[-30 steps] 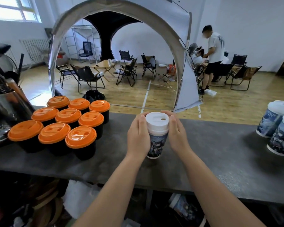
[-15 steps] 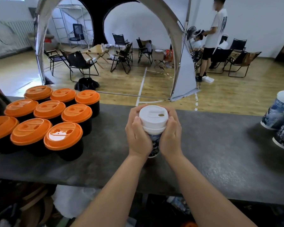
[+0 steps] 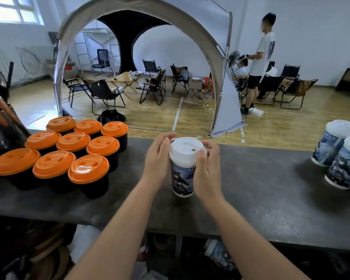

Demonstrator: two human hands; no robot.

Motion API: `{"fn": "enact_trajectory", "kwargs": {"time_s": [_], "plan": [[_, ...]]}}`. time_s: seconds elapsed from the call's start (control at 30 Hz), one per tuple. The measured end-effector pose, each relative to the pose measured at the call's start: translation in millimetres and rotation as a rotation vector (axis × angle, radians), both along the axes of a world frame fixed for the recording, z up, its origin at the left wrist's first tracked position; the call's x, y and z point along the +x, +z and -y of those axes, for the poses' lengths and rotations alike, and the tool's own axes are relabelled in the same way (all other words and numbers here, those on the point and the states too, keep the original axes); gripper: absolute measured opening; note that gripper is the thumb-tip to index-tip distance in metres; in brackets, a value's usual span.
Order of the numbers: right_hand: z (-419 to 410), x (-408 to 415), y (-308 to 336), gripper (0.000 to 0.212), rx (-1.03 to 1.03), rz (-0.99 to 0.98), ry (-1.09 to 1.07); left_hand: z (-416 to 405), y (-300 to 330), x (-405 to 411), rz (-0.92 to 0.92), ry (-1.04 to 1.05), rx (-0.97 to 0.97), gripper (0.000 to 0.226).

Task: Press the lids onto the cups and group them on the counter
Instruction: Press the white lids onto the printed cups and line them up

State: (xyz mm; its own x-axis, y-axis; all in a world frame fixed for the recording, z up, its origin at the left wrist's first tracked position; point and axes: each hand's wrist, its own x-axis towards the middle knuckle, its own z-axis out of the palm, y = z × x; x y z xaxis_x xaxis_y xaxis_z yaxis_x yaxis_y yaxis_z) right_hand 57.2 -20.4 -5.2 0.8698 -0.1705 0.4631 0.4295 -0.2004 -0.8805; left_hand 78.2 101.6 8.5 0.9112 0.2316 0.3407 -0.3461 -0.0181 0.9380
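White-lidded cup (image 3: 182,174) mid-counter (image 3: 261,199), both hands (image 3: 157,160) gripping.

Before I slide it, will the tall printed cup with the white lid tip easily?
Probably yes: the printed cup is tall, and its base looks narrower than the white lid. It likely dents under a hard grip. Both hands already steady it.

Head-worn view, down over counter (image 3: 271,199)
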Motion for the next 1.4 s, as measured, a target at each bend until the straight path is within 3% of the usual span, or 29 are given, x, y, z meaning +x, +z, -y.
{"fn": "enact_trajectory", "kwargs": {"time_s": [0.13,0.37,0.53,0.8,1.0,1.23,1.4], "plan": [[9,3,6,0.036,-0.009,-0.006,0.007,14,3,-17,-0.100,0.179,-0.232,0.041],[9,19,-1,0.038,0.133,-0.067,0.173,43,-7,-28,-0.003,0.189,-0.047,0.027],[-2,21,-15,0.043,0.203,0.089,0.091,50,-19,-14,0.164,0.260,-0.130,0.036],[-11,29,-14,0.038,0.253,0.161,-0.011,47,-26,5,0.265,0.197,-0.185,0.043],[-13,23,-11,0.037,0.212,0.146,-0.044,46,-23,1,0.247,0.175,-0.184,0.045],[-5,8,-6,0.035,0.096,0.024,-0.064,35,-12,-5,0.132,0.224,-0.158,0.022],[-2,-1,-3,0.033,0.066,0.001,0.022,31,-22,-15,0.050,0.125,-0.206,0.034]]}}
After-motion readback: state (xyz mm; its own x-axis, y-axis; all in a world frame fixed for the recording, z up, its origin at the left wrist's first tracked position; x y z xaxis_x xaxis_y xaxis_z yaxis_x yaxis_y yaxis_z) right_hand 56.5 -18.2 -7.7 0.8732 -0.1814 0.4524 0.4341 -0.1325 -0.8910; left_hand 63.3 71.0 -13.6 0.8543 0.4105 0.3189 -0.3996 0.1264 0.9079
